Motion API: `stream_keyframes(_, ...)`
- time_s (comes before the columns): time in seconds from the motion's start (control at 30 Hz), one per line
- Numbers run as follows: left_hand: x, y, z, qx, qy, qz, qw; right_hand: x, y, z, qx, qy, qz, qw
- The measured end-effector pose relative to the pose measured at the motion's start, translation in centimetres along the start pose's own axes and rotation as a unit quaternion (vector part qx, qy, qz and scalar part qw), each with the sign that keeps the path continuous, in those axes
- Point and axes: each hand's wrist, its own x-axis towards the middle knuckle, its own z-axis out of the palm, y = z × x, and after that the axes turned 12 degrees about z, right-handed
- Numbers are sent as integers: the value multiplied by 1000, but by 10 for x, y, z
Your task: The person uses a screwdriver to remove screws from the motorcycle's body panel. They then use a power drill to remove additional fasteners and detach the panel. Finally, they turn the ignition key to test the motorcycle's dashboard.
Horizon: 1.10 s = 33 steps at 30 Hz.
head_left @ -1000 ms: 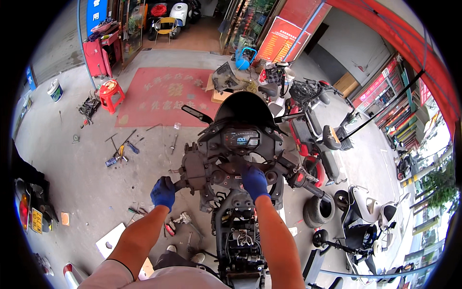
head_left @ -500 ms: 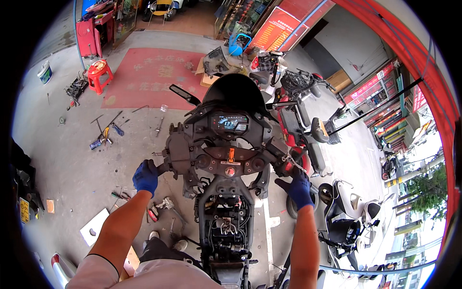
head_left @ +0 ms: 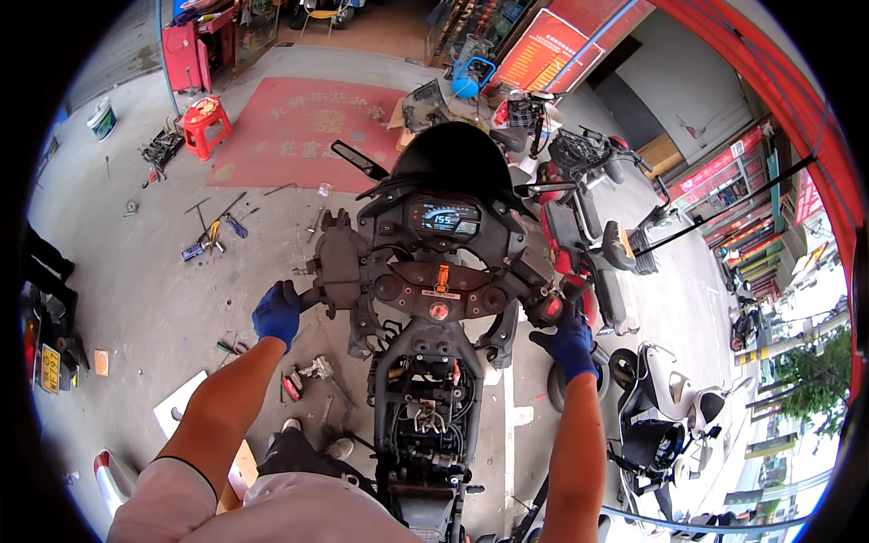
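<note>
A partly stripped black motorcycle stands in front of me, its seat and tank covers off and its inner frame and wiring bare. My left hand, in a blue glove, is closed around the left handlebar grip. On the other side my right hand, gloved the same way, wraps the right handlebar grip, which its fingers largely hide. Between the bars sits a lit dashboard display behind a dark windscreen. An orange-tagged key stands in the ignition, just above the steering stem nut.
Loose tools lie on the concrete to the left. Beyond them are a red stool and a red mat. Parked scooters crowd the right side. At far left, a dark-clothed person's legs show beside another vehicle.
The dashboard reading has changed. Surroundings have shifted slightly right and up in the picture; both hands stay on the grips.
</note>
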Motion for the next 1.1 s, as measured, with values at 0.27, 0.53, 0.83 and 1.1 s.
stream_keyframes(0.27, 3, -6, 3, 0, -17, -8, 1000, -1, -6, 6, -42, 1, 24, 999)
stream_keyframes(0.53, 1, 1, -3, 3, -49, -15, 999, 1, -14, -5, -25, -7, 6, 1000)
stream_keyframes(0.83, 0, -11, 11, 13, -18, 17, 1000, -1, -7, -4, -21, -15, 22, 999)
stream_keyframes(1.1, 2, -8, 8, 10, -31, 4, 999, 3, -5, -1, -44, 1, 9, 999)
